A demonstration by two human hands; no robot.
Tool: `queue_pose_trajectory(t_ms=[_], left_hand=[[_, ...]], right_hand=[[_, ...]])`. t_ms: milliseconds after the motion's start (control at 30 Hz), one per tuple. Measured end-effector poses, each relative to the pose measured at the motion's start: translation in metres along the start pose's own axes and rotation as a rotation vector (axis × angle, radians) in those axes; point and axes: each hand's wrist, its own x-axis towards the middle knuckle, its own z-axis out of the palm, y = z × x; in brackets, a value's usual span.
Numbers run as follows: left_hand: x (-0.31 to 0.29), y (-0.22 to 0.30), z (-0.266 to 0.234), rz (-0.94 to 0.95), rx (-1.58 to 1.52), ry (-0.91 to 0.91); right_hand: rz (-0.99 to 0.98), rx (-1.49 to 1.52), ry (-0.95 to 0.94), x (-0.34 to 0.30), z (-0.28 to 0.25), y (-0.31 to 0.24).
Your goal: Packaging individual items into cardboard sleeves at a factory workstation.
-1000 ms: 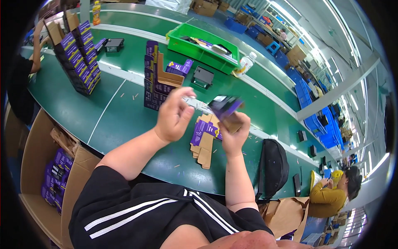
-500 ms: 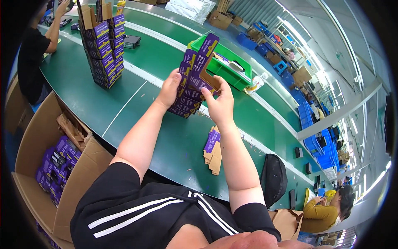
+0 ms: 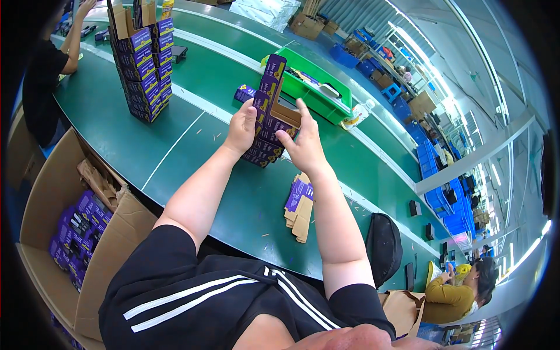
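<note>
A short stack of small purple cardboard boxes [image 3: 265, 153] stands on the green table between my hands. On it is an open-topped purple box [image 3: 283, 114], its tall flap [image 3: 273, 73] upright. My left hand [image 3: 240, 129] is closed on the left side of the boxes, thumb in front. My right hand [image 3: 304, 144] grips the right side, its thumb on the front face and its fingers along the far side. Just behind my left hand, another purple box [image 3: 244, 93] sits at an angle. Flat folded cartons [image 3: 299, 207] lie near my right forearm.
A taller stack of purple boxes [image 3: 143, 76] stands at the left. Behind my hands are a green bin [image 3: 318, 87] and a white bottle [image 3: 359, 115]. A carton of purple packs [image 3: 81, 233] is at lower left, a black pouch [image 3: 384, 251] at right. Two other people sit nearby.
The upper boxes between my hands have shifted and been pushed together. One purple box now shows separately behind my left hand. My right hand's fingers have straightened somewhat.
</note>
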Motion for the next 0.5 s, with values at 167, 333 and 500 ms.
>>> queue_pose_trajectory(t_ms=[167,333,500], left_hand=[[0.004,-0.005,0.004,-0.005,0.045,0.058],[0.015,-0.012,0.013,0.079,-0.045,0.099],[0.006,0.023,0.071,0.522,0.205,0.195]], right_hand=[[0.179,0.26,0.296,-0.04,-0.028,0.048],[0.361,-0.187,-0.149,-0.116,-0.062,0.107],[0.288,-0.518,-0.265,-0.16,-0.068,0.151]])
